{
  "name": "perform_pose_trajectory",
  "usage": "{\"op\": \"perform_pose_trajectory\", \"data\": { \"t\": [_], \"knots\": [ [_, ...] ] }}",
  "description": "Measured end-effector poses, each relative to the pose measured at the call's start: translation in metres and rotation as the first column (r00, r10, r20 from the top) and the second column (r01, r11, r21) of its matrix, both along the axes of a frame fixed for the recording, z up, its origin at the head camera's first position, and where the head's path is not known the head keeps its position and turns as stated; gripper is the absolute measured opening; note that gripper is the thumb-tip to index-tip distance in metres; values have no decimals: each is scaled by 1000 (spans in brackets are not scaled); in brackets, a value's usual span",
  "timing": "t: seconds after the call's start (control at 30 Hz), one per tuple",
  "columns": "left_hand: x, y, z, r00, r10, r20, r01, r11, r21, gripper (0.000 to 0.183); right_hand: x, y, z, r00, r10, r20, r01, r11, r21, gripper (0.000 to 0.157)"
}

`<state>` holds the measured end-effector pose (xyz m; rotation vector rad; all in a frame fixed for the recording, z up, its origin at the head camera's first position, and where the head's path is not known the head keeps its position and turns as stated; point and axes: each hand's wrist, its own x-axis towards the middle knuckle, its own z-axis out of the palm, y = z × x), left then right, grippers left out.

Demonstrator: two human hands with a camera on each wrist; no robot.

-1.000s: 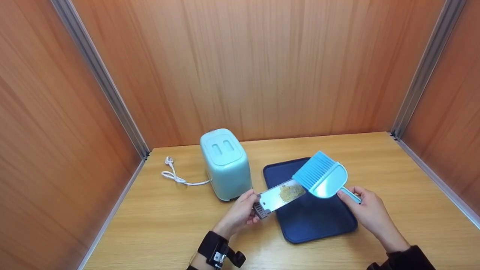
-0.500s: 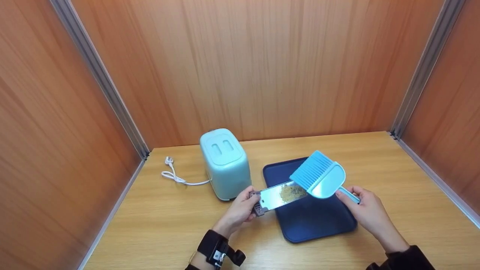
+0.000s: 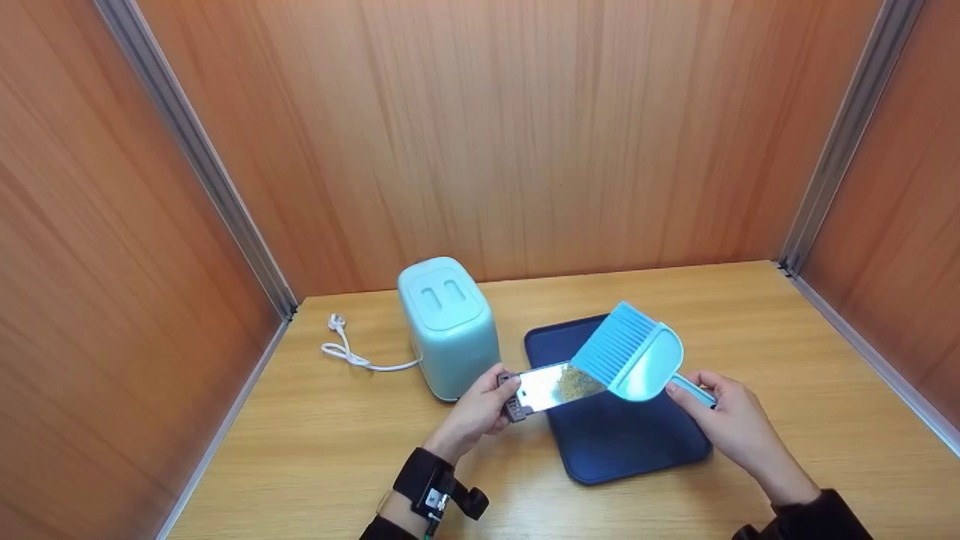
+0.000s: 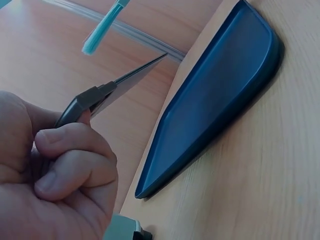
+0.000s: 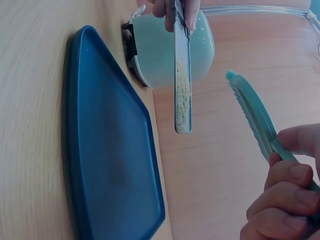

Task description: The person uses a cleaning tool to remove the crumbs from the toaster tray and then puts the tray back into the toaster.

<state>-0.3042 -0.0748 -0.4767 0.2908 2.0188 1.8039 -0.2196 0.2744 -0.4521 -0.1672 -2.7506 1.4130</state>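
I see a white cord (image 3: 361, 362) and plug (image 3: 336, 322) on my wooden table (image 3: 300, 450), and brown walls (image 3: 480, 150) with gray strips (image 3: 199, 150) in the corners.

We seem to be in a lab-style booth (image 3: 67, 187): wood-grain panels (image 3: 510, 135) close in the table (image 3: 300, 457) on three sides, metal strips (image 3: 197, 150) run where they meet, a wrist camera (image 3: 472, 503) is strapped on, and a plug (image 3: 337, 322) lies loose.

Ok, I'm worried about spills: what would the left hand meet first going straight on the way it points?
Probably the blue brush, though the held metal tray may pass beneath it; depth is unclear.
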Motion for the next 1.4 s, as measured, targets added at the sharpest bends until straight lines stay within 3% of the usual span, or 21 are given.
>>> {"op": "perform_pose_trajectory", "data": {
  "t": [0.37,0.73,1.03,1.4],
  "knots": [
    [-10,7,19,999,-30,28,32,997,-68,20,-3,-20,0,998,49,-29,-48,999,20,38],
    [-13,11,26,997,-68,40,71,995,-68,16,-13,-47,1,986,156,-52,-154,988,30,33],
    [-15,12,29,995,-84,50,88,992,-88,22,-18,-49,-3,990,134,-44,-130,988,85,29],
    [-15,12,29,994,-98,43,102,989,-104,11,-22,-41,-8,994,96,-56,-86,984,158,27]
  ]
}}
